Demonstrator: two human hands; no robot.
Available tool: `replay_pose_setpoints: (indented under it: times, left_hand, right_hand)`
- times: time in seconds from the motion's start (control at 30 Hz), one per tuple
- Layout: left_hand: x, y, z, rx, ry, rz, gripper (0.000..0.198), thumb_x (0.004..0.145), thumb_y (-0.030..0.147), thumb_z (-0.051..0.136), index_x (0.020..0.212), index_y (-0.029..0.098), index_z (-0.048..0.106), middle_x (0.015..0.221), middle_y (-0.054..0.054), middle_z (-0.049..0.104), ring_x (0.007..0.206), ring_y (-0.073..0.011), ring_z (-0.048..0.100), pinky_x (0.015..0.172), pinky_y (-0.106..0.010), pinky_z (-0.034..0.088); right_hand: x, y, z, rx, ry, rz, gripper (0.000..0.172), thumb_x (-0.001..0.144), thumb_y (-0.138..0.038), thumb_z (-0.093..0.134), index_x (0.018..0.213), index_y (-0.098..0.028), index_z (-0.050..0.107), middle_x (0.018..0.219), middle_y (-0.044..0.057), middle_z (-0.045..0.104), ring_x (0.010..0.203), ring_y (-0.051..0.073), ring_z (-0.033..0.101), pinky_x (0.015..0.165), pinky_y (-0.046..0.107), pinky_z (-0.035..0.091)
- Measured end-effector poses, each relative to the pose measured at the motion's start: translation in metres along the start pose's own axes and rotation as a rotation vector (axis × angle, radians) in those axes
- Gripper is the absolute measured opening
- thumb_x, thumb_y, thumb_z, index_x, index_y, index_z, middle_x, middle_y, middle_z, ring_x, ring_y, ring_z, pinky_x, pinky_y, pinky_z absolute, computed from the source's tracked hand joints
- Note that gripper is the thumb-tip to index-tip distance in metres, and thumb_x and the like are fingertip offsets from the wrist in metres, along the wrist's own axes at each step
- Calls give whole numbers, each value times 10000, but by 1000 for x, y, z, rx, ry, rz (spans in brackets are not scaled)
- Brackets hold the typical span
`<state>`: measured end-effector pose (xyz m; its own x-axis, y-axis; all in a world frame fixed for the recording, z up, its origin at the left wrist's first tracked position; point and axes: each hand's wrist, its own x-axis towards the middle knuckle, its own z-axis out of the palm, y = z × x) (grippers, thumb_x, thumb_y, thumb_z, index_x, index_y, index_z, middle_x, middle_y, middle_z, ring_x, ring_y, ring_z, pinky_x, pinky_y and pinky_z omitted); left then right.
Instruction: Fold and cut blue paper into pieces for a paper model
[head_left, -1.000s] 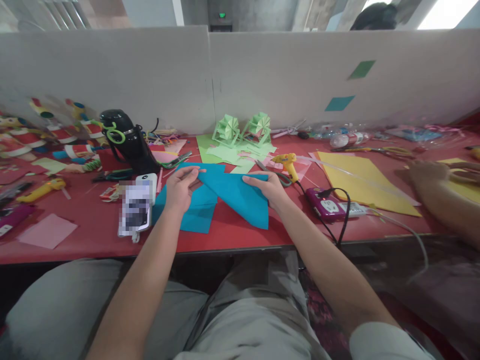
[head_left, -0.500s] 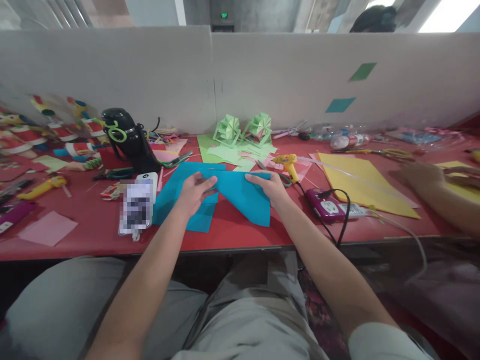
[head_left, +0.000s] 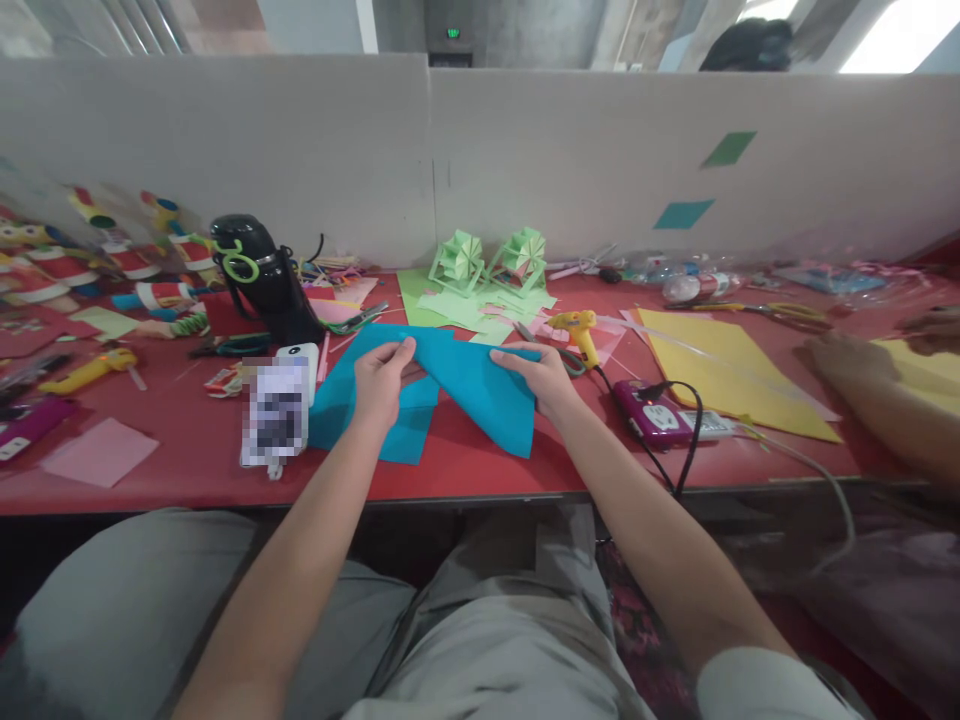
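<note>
A folded sheet of blue paper (head_left: 487,395) is held up between my two hands over the red table. My left hand (head_left: 381,378) pinches its left corner, thumb on top. At the upper right edge, my right hand (head_left: 536,375) grips it with the thumb on the near face and the other fingers behind. More blue paper (head_left: 409,435) lies flat on the table beneath and beside my left hand. Just beyond my right hand is a yellow glue gun (head_left: 577,330), with scissors partly hidden near it.
Two green paper models (head_left: 521,258) stand at the back on green paper. A phone (head_left: 276,410) and a black bottle (head_left: 259,275) are on the left. To the right lie a purple power strip (head_left: 652,412) and yellow paper (head_left: 727,370); another person's arm (head_left: 862,385) reaches in there.
My left hand has gone from open-fingered at the paper's edge to pinching its corner. The paper's lower edge has swung slightly left. The other person's hands at the right have shifted.
</note>
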<state>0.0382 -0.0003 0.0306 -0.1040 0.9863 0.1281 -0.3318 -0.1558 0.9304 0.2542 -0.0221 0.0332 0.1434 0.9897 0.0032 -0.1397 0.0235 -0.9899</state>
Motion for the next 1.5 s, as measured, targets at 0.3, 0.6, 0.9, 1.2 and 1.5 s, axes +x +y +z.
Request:
replay_pose_setpoints:
  times: [0.3,0.6,0.9,1.2,1.5]
  left_hand:
    - [1,2,0,-61,31,32,295,626,365,836,674,174,618,619,26,614,600,-143,625,656,-300,556]
    - [2,0,-2,-50,40,60,312,683,439,791,658,188,608,602,15,623,681,-182,666,674,-303,555]
    - [-3,2,2,-142,-173,-156,432,620,497,833,825,180,623,712,-1,640,706,-153,652,686,-284,546]
    - [-4,-5,3,56,-89,-53,345,615,424,850,661,148,648,654,-26,680,614,-160,657,637,-306,581]
    - [-4,-7,2,174,-18,47,352,657,474,799,671,144,676,598,-8,660,579,-168,654,597,-296,583]
  right_hand:
    - [0,0,0,11,-6,-1,372,491,-424,895,766,-211,764,709,26,725,649,183,650,597,304,498]
    - [-1,0,0,-19,-9,-7,387,493,-443,885,764,-200,755,717,32,730,664,198,662,599,312,501]
    - [0,-1,-2,35,2,7,351,522,-424,881,768,-207,756,704,25,718,627,182,643,604,321,505]
    - [1,1,0,35,2,-13,343,509,-407,896,756,-210,762,657,5,698,579,147,605,581,295,482]
    - [4,4,0,13,32,-23,398,476,-440,898,764,-198,768,665,23,709,575,153,608,551,288,468]
